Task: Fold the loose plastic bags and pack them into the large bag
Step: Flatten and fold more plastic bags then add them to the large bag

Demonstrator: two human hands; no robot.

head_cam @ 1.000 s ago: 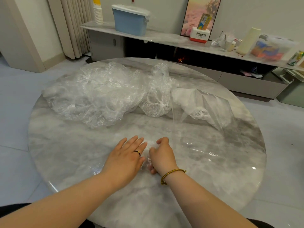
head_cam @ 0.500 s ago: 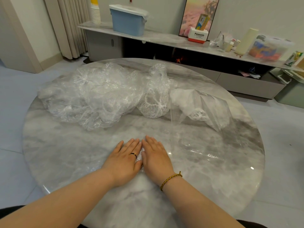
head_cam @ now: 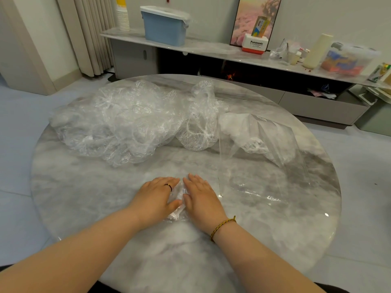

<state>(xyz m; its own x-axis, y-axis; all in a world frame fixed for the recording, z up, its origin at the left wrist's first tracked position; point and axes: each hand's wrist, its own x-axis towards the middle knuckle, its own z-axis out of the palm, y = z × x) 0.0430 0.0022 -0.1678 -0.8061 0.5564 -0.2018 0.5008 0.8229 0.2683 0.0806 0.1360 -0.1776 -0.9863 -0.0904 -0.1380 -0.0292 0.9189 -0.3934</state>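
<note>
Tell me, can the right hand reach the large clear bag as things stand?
Probably yes: the large clear bag lies just beside the right hand, nothing between them, though that hand presses flat on a small folded bag.

Round table (head_cam: 84, 197): grey-and-white marble veining. Loose plastic bags (head_cam: 118, 123): clear, with white crinkle highlights. Large bag (head_cam: 266, 157): clear, glossy. Storage bin (head_cam: 164, 30): pale blue, white lid. Panasonic box (head_cam: 255, 44): white over red. Bracelet (head_cam: 222, 226): braided yellow-brown. Ring (head_cam: 168, 186): black. Curtain (head_cam: 93, 34): beige.
</note>
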